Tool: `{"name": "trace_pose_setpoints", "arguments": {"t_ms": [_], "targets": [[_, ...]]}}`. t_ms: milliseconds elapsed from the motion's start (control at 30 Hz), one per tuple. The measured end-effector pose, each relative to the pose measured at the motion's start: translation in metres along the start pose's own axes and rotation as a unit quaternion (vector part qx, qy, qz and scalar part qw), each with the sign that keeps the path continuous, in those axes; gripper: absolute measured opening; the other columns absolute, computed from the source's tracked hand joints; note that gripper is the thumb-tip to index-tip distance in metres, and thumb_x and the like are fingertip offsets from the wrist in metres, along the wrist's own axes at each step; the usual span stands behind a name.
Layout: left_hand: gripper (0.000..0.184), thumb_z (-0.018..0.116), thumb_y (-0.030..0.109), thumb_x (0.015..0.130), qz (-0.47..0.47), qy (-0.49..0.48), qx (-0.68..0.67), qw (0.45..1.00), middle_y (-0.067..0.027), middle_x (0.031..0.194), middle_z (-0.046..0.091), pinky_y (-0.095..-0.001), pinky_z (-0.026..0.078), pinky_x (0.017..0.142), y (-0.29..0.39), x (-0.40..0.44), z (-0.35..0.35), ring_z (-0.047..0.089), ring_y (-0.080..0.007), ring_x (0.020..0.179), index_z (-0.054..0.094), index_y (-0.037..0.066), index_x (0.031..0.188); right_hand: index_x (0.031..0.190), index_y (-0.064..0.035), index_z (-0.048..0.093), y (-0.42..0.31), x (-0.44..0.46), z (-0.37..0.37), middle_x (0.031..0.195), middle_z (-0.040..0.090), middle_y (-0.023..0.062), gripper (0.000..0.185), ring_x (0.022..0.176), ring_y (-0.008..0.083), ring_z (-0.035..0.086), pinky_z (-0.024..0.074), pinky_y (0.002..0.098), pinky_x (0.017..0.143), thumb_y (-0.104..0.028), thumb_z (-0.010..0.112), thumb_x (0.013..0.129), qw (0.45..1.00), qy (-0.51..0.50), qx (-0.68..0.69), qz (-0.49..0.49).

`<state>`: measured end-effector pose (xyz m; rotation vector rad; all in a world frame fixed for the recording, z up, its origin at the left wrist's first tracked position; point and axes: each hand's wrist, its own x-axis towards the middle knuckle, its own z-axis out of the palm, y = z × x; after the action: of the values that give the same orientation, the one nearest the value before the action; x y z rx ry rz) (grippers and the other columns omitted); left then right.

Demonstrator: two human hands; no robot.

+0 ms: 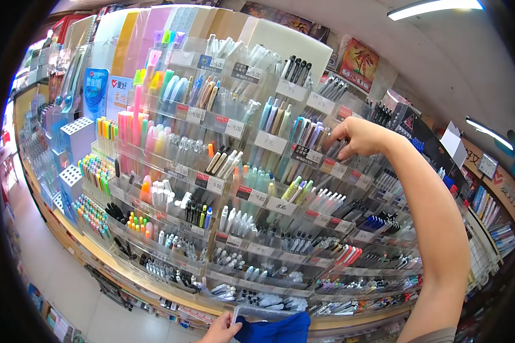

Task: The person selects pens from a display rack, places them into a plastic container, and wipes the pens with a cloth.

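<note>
Clear plastic rack, right hand among the pens

Over a slot toward the rack's upper right, the right hand bends its fingers downward; I cannot tell whether that grip pinches anything. Upright, leaning pens sit just below and left of it, long axes rising toward the fingers. Well below, farther from them, the left hand pinches the edge of a clear box, blue cloth against it.

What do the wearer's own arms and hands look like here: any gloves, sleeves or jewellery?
Both the left hand and right hand are ungloved. The right arm is bare, with no watch or bracelet, up to a greyish sleeve edge. No left sleeve shows.
</note>
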<state>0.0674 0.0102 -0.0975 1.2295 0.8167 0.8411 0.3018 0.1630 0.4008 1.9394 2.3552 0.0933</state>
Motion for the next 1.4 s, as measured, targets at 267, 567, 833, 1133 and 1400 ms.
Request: {"name": "trace_pose_setpoints", "arguments": {"t_ms": [267, 567, 833, 1133, 1400], "targets": [[0.032, 0.057, 0.014, 0.084, 0.013, -0.012, 0.015, 1.000, -0.0053, 0.088, 0.054, -0.0247, 0.042, 0.067, -0.032, 0.009, -0.004, 0.048, -0.0103, 0.079, 0.044, -0.001, 0.108, 0.098, -0.0104, 0.065, 0.009, 0.003, -0.007, 0.069, 0.051, 0.0016, 0.039, 0.071, 0.0141, 0.050, 0.0418, 0.0289, 0.066, -0.003, 0.073, 0.061, 1.000, -0.010, 0.021, -0.001], [0.037, 0.059, 0.015, 0.082, -0.022, -0.004, 0.051, 0.998, -0.0082, 0.092, 0.055, -0.0249, 0.043, 0.071, -0.008, 0.003, -0.006, 0.051, -0.0118, 0.082, 0.043, -0.003, 0.111, 0.097, -0.0061, 0.063, -0.001, -0.001, -0.012, 0.064, 0.042, -0.0016, 0.035, 0.064, 0.0112, 0.042, 0.0383, 0.0276, 0.060, -0.001, 0.071, 0.064, 0.999, -0.018, 0.038, 0.012], [0.033, 0.057, 0.012, 0.081, -0.013, -0.015, 0.016, 1.000, -0.0091, 0.094, 0.057, -0.0274, 0.044, 0.073, 0.001, 0.004, -0.003, 0.053, -0.0140, 0.084, 0.046, -0.003, 0.108, 0.104, -0.0056, 0.059, 0.016, -0.007, -0.009, 0.074, 0.050, -0.0034, 0.029, 0.067, 0.0073, 0.043, 0.0386, 0.0227, 0.060, -0.002, 0.061, 0.075, 0.992, -0.027, 0.112, -0.054], [0.034, 0.058, 0.011, 0.081, 0.019, 0.021, 0.000, 1.000, -0.0088, 0.095, 0.057, -0.0271, 0.043, 0.075, -0.028, 0.005, 0.002, 0.052, -0.0143, 0.086, 0.046, -0.002, 0.109, 0.094, -0.0045, 0.062, 0.018, -0.010, -0.011, 0.065, 0.056, -0.0025, 0.026, 0.059, 0.0038, 0.051, 0.0422, 0.0192, 0.056, 0.004, 0.065, 0.069, 0.971, 0.002, 0.236, 0.031], [0.031, 0.059, 0.019, 0.081, 0.007, 0.058, 0.124, 0.991, -0.0104, 0.085, 0.055, -0.0284, 0.043, 0.068, 0.022, -0.008, 0.004, 0.050, -0.0151, 0.076, 0.050, 0.001, 0.104, 0.094, -0.0049, 0.062, 0.020, -0.019, -0.022, 0.066, 0.058, -0.0011, 0.025, 0.056, 0.0051, 0.053, 0.0431, 0.0195, 0.050, 0.004, 0.063, 0.071, 0.960, 0.025, 0.275, 0.038]]}}
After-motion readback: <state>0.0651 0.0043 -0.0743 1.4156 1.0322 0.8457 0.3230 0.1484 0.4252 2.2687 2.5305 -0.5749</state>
